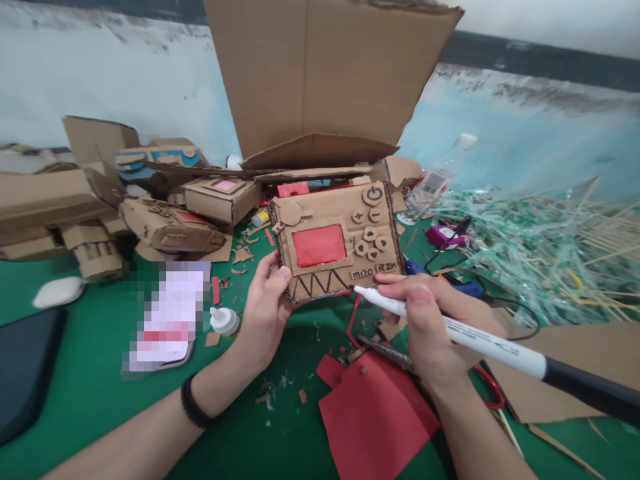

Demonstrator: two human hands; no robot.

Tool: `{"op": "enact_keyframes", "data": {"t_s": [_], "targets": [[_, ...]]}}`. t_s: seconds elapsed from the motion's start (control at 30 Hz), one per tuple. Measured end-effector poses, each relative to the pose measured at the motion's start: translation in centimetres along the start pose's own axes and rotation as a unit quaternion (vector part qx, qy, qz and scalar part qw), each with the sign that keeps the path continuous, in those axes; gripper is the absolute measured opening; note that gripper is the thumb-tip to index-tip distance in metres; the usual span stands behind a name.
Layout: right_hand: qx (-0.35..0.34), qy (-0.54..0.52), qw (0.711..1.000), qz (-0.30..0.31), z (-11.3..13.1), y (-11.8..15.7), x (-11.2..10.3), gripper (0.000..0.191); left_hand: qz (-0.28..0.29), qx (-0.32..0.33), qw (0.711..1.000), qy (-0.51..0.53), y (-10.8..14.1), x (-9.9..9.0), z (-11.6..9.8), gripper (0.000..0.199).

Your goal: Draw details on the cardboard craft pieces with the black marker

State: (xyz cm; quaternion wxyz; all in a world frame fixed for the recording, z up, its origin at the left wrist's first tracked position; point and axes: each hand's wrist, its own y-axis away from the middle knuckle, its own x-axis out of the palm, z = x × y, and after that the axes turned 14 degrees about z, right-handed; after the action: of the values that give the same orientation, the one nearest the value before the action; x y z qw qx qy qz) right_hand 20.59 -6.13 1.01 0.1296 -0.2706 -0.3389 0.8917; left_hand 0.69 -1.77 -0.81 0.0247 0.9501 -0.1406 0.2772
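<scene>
A cardboard panel (320, 213) is held up and slightly tilted, with a red rectangle (320, 245), round cardboard buttons, black lettering and a black zigzag line along its lower edge. My left hand (265, 313) grips its lower left corner, thumb on the front. In my right hand (435, 320) is a white marker (490, 343) with a black end; its tip touches or nearly touches the panel's lower edge, right of the zigzag. Some fingers of my right hand rest near the panel's lower right edge.
Red sheets (375, 413) and scissors (387, 353) lie below the panel. Left are a phone (173, 313), a small white bottle (224, 321) and cardboard models (220, 197). Right are a plastic bottle (433, 183), a purple device (447, 235) and tangled green strips with sticks (540, 247).
</scene>
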Motion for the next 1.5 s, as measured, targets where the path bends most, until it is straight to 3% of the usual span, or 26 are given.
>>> {"op": "enact_keyframes", "data": {"t_s": [0.6,1.0,1.07,1.2,1.5], "targets": [[0.013,0.021,0.998,0.050,-0.1,0.3,-0.6,0.021,-0.007,-0.004,1.000,-0.011,-0.1,0.1,-0.1,0.058],[0.036,0.011,0.999,-0.013,1.1,-0.4,-0.1,0.023,-0.008,-0.010,1.000,-0.027,-0.1,-0.2,0.0,0.060],[0.057,0.008,0.998,0.013,1.0,-0.4,0.0,0.024,-0.006,-0.009,1.000,-0.025,-0.1,-0.2,0.1,0.061],[0.047,0.011,0.998,-0.040,1.0,-0.5,0.2,0.026,-0.006,-0.006,1.000,-0.025,-0.2,-0.3,0.2,0.060],[0.054,0.024,0.998,-0.021,0.9,-0.4,0.2,0.025,-0.005,-0.002,1.000,-0.025,-0.1,-0.2,0.0,0.058]]}}
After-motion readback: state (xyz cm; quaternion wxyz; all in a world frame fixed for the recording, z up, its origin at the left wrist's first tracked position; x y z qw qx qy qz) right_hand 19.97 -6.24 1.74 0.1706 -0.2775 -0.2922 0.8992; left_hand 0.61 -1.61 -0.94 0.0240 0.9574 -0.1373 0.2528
